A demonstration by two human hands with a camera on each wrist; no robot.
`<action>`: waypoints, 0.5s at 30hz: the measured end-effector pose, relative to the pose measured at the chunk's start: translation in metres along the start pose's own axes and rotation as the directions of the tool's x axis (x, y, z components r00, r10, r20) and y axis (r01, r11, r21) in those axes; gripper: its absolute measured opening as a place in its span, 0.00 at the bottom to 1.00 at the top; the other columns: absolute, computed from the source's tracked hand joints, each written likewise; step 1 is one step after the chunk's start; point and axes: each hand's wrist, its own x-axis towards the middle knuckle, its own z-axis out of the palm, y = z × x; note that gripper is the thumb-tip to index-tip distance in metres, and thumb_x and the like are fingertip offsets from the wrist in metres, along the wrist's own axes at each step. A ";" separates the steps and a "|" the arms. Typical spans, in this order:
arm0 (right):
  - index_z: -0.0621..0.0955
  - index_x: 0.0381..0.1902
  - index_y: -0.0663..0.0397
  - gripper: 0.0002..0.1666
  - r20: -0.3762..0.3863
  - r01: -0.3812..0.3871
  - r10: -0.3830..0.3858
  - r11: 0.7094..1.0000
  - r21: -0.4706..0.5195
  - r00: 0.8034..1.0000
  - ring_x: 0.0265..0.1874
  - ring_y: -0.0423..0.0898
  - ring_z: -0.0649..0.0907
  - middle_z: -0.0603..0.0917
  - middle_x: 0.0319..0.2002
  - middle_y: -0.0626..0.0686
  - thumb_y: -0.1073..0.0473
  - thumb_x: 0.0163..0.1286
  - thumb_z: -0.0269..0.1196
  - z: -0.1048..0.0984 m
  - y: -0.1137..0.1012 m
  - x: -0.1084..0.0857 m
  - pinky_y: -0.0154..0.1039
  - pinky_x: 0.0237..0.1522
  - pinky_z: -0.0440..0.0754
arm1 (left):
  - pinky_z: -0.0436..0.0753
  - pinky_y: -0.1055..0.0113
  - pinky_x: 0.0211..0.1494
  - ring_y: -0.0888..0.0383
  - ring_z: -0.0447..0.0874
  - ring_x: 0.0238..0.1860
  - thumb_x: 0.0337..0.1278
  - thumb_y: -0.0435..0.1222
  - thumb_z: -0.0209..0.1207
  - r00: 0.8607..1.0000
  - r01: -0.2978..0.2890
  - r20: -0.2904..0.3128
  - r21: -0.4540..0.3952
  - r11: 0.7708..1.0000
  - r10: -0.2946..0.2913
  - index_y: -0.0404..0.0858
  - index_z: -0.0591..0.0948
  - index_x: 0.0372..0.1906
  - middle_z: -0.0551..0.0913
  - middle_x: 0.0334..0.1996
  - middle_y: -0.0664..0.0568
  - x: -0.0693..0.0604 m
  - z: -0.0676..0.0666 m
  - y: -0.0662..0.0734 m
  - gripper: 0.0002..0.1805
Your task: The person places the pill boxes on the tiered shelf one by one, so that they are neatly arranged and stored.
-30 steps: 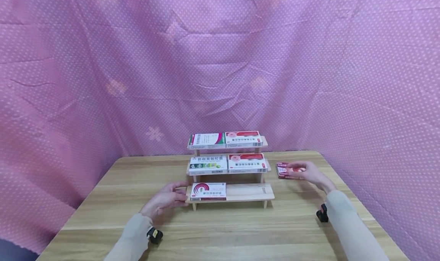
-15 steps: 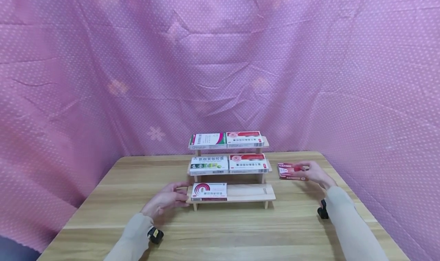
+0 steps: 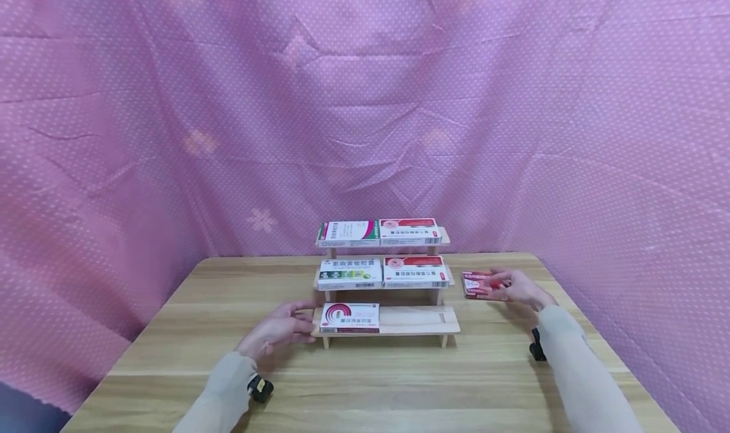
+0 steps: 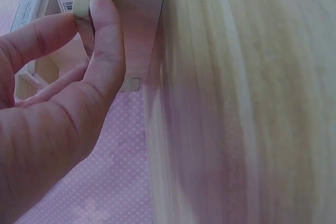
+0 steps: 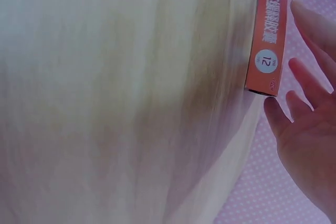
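My left hand [image 3: 278, 329] pinches the left end of the bottom tier of a three-tier wooden display stand [image 3: 419, 319]. In the left wrist view the thumb [image 4: 107, 30] lies against the tier's underside. A white medicine box with red arcs [image 3: 350, 317] rests on that tier's left half. Right of the stand, a red medicine box [image 3: 476, 285] lies flat on the table. My right hand [image 3: 521, 288] is at its right end, fingers loosely spread. In the right wrist view the thumb tip is at the corner of the red box [image 5: 266, 35], while the other fingers stand apart from it.
The middle tier holds a white-and-green box [image 3: 350, 273] and a red-and-white box [image 3: 416, 272]. On the top tier are a white box with green and magenta [image 3: 348, 231] and another red-and-white box [image 3: 409, 231]. A pink dotted cloth [image 3: 365, 116] hangs behind the wooden table [image 3: 365, 388].
My right fingers have slid back rightward over the red box, uncovering more of its top. My left hand keeps its grip on the stand. The whole head view has shifted slightly.
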 end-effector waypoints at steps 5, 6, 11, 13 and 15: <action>0.80 0.56 0.64 0.28 0.024 0.011 -0.011 0.999 -0.038 1.000 0.70 0.76 0.51 0.55 0.73 0.72 0.60 0.58 0.71 -0.001 0.001 -0.001 0.74 0.68 0.50 | 0.86 0.54 0.55 0.50 0.84 0.44 0.56 0.24 0.58 1.000 0.004 0.013 0.002 1.000 -0.004 0.24 0.52 0.73 0.78 0.51 0.34 0.001 0.001 0.001 0.41; 0.80 0.56 0.64 0.28 0.026 0.012 -0.011 0.999 -0.039 1.000 0.70 0.76 0.52 0.55 0.73 0.72 0.60 0.58 0.71 0.000 0.002 -0.001 0.73 0.68 0.51 | 0.86 0.54 0.55 0.50 0.84 0.44 0.56 0.24 0.58 1.000 0.004 0.013 0.003 1.000 -0.004 0.24 0.52 0.73 0.78 0.51 0.35 0.001 0.001 0.001 0.41; 0.82 0.53 0.64 0.27 0.028 0.008 -0.007 1.000 -0.014 1.000 0.68 0.77 0.57 0.58 0.72 0.71 0.62 0.54 0.72 0.001 0.002 -0.004 0.70 0.68 0.60 | 0.86 0.55 0.54 0.51 0.84 0.43 0.56 0.23 0.58 1.000 0.003 0.005 0.000 1.000 -0.003 0.24 0.53 0.73 0.79 0.50 0.36 0.001 0.001 0.000 0.41; 0.82 0.51 0.64 0.26 0.034 0.010 -0.010 1.000 -0.013 0.999 0.68 0.77 0.57 0.59 0.71 0.71 0.63 0.53 0.73 0.002 0.001 -0.006 0.71 0.67 0.59 | 0.86 0.55 0.54 0.51 0.84 0.43 0.56 0.23 0.57 1.000 -0.001 0.003 -0.002 1.000 0.001 0.24 0.53 0.73 0.79 0.50 0.37 0.000 0.001 -0.001 0.41; 0.83 0.51 0.63 0.26 0.036 0.011 -0.010 1.000 -0.017 0.999 0.68 0.76 0.57 0.60 0.71 0.71 0.63 0.52 0.73 0.003 0.000 -0.009 0.72 0.67 0.56 | 0.86 0.54 0.55 0.51 0.84 0.43 0.56 0.23 0.57 1.000 -0.005 0.003 -0.009 1.000 0.005 0.24 0.52 0.73 0.78 0.50 0.37 0.000 0.000 -0.002 0.41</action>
